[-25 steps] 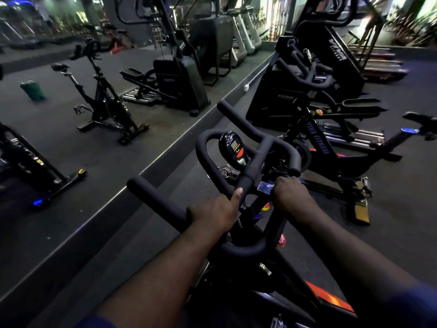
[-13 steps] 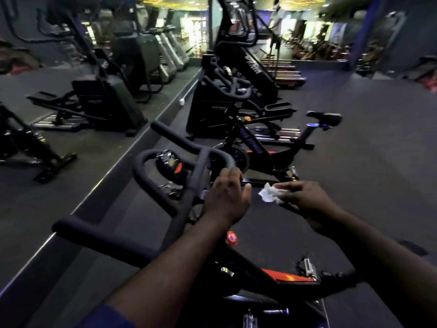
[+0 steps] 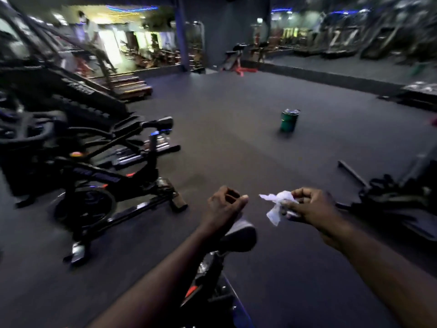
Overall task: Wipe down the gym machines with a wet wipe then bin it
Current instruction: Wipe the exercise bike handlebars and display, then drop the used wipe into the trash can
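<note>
My right hand (image 3: 309,205) pinches a crumpled white wet wipe (image 3: 276,204) in front of me, above the dark floor. My left hand (image 3: 224,205) hovers just left of the wipe with its fingers curled and nothing in it, a small gap between them. Below my left forearm is the black saddle (image 3: 241,235) of the spin bike I stand over. A green bin (image 3: 289,120) stands alone on the open floor, some way ahead and slightly right.
A second black spin bike (image 3: 99,181) stands to my left, with a stair machine (image 3: 71,91) behind it. Dark equipment (image 3: 390,200) lies on the floor at right. Treadmills line the far right wall. A person stands far back left.
My view has swung right, away from the handlebars toward the open floor and bin. My left hand has let go of the handlebar. The right hand still holds the wipe.
</note>
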### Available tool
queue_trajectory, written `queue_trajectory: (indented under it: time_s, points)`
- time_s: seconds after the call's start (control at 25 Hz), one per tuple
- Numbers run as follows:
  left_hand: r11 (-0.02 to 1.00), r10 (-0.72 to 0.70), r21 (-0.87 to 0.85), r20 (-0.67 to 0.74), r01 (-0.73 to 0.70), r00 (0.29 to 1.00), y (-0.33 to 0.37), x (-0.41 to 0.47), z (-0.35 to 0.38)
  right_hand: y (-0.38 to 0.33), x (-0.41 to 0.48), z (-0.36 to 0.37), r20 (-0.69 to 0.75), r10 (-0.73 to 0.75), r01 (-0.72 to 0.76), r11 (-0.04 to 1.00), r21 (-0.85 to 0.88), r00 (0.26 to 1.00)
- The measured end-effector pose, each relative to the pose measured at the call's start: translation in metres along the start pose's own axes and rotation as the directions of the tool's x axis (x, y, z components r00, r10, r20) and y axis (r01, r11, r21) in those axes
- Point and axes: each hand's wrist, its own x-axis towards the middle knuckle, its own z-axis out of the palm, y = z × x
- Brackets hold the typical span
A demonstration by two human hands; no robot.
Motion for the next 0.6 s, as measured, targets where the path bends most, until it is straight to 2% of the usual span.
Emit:
queue_trajectory:
  time_s: [0.08, 0.28, 0.4, 0.48, 0.6]
  points:
    - [0.998, -0.014, -0.067, 0.043, 0.017, 0.999, 0.018, 0.031, 0.065, 0.011, 0.027, -0.068, -0.088, 0.020, -0.016, 0.999, 0.043, 0.996]
    - [0.986, -0.062, -0.148, 0.117, 0.079, 0.991, 0.063, 0.109, 0.194, 0.033, 0.092, -0.198, -0.155, 0.073, -0.052, 0.990, 0.131, 0.985]
    - [0.979, -0.073, -0.176, 0.160, 0.101, 0.984, 0.076, 0.145, 0.238, 0.035, 0.126, -0.242, -0.111, 0.152, -0.124, 0.966, 0.228, 0.982]
    - [0.980, -0.069, -0.172, 0.176, 0.099, 0.982, 0.082, 0.171, 0.252, 0.035, 0.149, -0.254, -0.089, 0.144, -0.119, 0.964, 0.240, 0.986]
    - [0.970, -0.068, -0.218, 0.162, 0.103, 0.984, 0.095, 0.224, 0.267, 0.033, 0.198, -0.264, -0.146, 0.098, -0.064, 0.973, 0.221, 0.984]
